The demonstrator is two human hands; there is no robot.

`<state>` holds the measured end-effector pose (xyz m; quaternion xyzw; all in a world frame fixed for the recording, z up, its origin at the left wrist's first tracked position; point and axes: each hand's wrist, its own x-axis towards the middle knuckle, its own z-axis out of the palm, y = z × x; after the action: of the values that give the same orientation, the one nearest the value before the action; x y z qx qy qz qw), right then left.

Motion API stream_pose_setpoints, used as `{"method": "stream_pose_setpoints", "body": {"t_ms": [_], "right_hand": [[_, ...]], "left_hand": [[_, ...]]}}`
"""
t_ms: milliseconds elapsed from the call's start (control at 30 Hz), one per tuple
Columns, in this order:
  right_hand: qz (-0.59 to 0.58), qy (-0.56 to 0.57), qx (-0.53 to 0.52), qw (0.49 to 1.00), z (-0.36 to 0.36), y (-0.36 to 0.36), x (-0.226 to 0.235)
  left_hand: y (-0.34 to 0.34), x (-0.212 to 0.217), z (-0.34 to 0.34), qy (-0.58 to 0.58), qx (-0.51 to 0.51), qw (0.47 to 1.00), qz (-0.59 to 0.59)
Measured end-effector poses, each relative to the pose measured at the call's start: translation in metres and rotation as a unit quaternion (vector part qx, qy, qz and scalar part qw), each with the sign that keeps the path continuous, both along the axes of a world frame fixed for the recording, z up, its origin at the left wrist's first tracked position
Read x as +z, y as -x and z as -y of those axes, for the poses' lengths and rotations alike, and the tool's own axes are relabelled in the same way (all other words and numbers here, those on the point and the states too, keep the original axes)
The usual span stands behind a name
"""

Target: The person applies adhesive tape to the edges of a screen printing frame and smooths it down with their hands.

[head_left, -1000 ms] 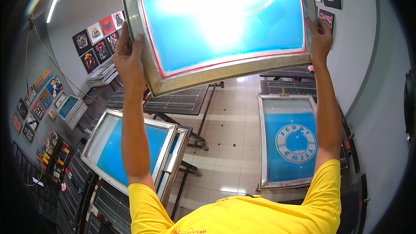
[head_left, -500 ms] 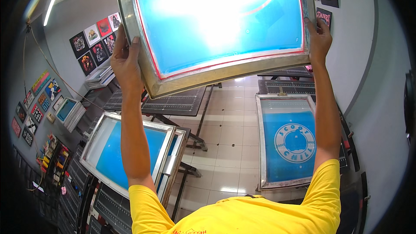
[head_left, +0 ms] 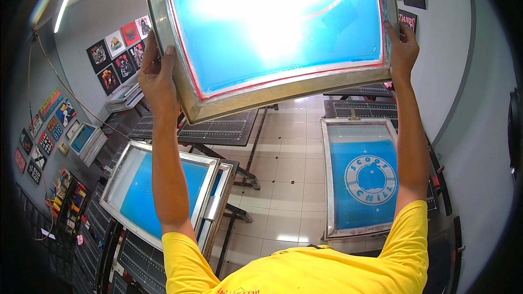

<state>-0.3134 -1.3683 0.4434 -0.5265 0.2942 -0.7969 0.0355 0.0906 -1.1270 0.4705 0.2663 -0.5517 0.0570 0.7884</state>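
Observation:
Raised up before me is a screen printing frame [head_left: 245, 57] with a metal rim, blue mesh and red tape lines along the inner edge. Strong light shines through its middle and washes out part of the design. My left hand [head_left: 157, 68] is closed on the frame's left side, thumb on the near face. On the opposite side my right hand [head_left: 402, 51] grips the rim, its fingers partly hidden behind. The frame's top runs out of view.
A second screen [head_left: 362, 179] with a round design lies on the right-hand table. Stacked blue screens [head_left: 163, 185] rest at the left. Long black printing tables [head_left: 220, 128] stand beyond, with a tiled floor [head_left: 283, 185] between the rows. A cord [head_left: 76, 98] hangs at the left.
Almost nothing differs. Both hands keep the screen printing frame raised, with only a very slight shift.

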Motion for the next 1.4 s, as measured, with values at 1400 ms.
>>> {"method": "stream_pose_setpoints", "body": {"t_ms": [1400], "right_hand": [[-0.042, -0.058, -0.073, 0.995, 0.003, 0.087, -0.039]], "left_hand": [[0.051, -0.027, 0.033, -0.075, -0.008, 0.997, 0.026]]}}
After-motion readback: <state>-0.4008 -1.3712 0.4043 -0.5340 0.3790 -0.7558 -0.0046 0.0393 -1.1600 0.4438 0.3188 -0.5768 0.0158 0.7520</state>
